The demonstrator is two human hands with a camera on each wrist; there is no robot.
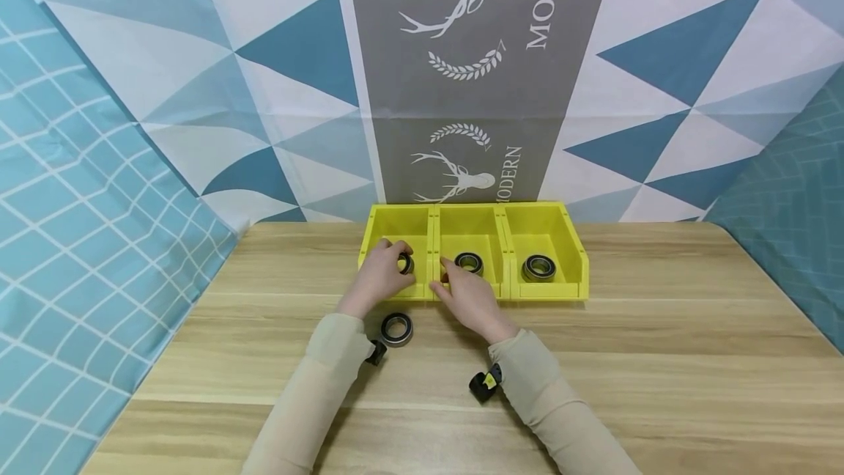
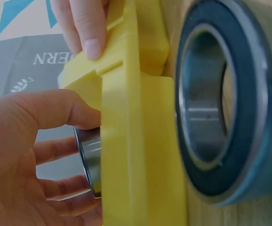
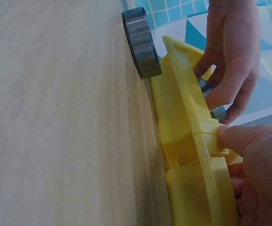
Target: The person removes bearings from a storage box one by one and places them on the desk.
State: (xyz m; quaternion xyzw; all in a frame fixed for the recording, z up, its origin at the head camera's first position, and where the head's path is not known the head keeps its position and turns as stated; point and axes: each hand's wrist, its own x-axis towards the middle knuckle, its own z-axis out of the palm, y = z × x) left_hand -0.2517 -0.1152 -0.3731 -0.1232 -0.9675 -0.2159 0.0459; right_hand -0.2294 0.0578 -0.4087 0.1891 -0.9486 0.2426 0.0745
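My left hand (image 1: 381,275) reaches into the left compartment of a row of yellow bins (image 1: 547,291). Its thumb and fingers hold a ball bearing (image 2: 90,153) just behind the front wall, partly hidden by the hand and wall. At the border between the left and middle bins, my right hand (image 1: 469,297) grips the front rim, thumb on the edge and fingers inside; the fingertips are partly hidden. Another bearing (image 1: 409,330) lies on the table in front of the left bin, near the left wrist.
One bearing (image 1: 479,264) lies in the middle bin, beside the right hand, and another (image 1: 539,276) in the right bin. The bins stand on a wood-grain table (image 1: 692,358), near a patterned cloth backdrop (image 1: 461,108). Both wrists carry small black devices (image 1: 483,385).
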